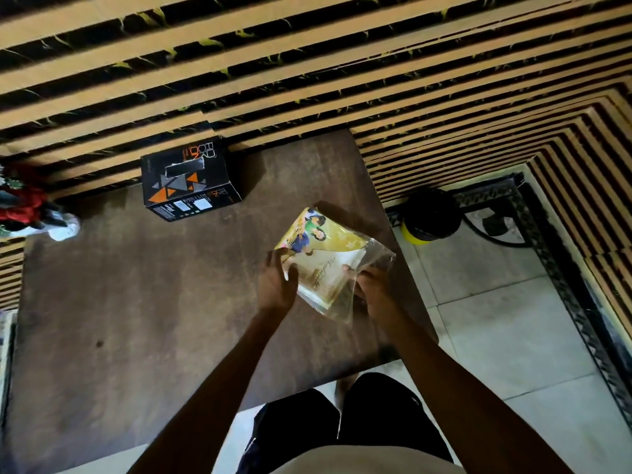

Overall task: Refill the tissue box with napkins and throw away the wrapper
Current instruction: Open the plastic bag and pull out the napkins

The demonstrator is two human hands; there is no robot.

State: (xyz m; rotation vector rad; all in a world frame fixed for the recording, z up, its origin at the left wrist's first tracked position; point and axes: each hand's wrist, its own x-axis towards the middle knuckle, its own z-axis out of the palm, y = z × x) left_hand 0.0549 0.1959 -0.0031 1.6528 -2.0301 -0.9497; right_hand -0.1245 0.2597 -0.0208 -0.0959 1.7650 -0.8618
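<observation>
A yellow napkin pack [325,248] in a clear plastic wrapper, printed with cartoon figures, is held just above the right part of the brown table [154,302]. My left hand [277,285] presses on the pack's left side with fingers spread. My right hand [369,289] pinches the wrapper's loose clear end at the pack's right side. The black tissue box [189,181] with orange and grey triangles stands at the table's far edge, its top slot open and dark inside. It is well apart from both hands.
A red and white figurine [30,210] sits at the table's far left. A black and yellow bin [429,217] stands on the tiled floor to the right of the table. A striped slatted wall runs behind.
</observation>
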